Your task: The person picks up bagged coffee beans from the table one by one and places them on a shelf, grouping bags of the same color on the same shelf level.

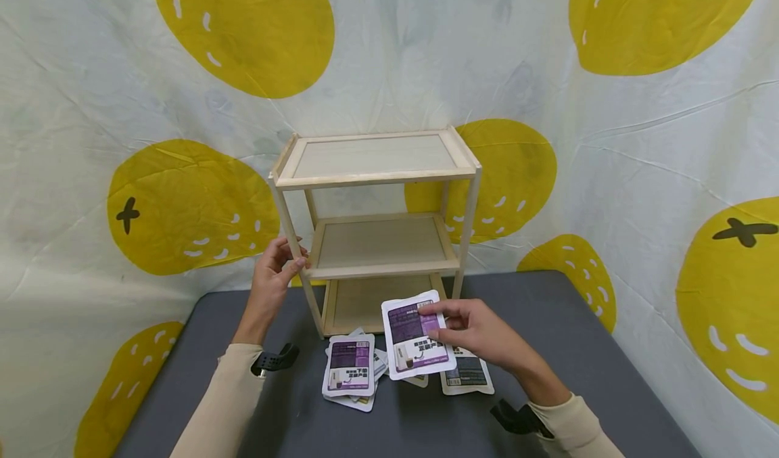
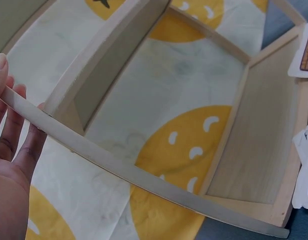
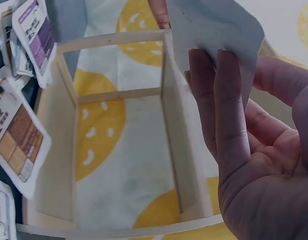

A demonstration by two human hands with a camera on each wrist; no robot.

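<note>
Pouch looks light, bendy; edges suit holding. Right grip pinches its right edge; left grip clamps rack post.

Pale cloth is hanging behind dark grey table, creasing at right; big yellow fruit shapes are dotting it.

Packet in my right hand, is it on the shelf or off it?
Off: the right hand pinches the packet at one edge, holding it up in front of the wooden shelf.
</note>
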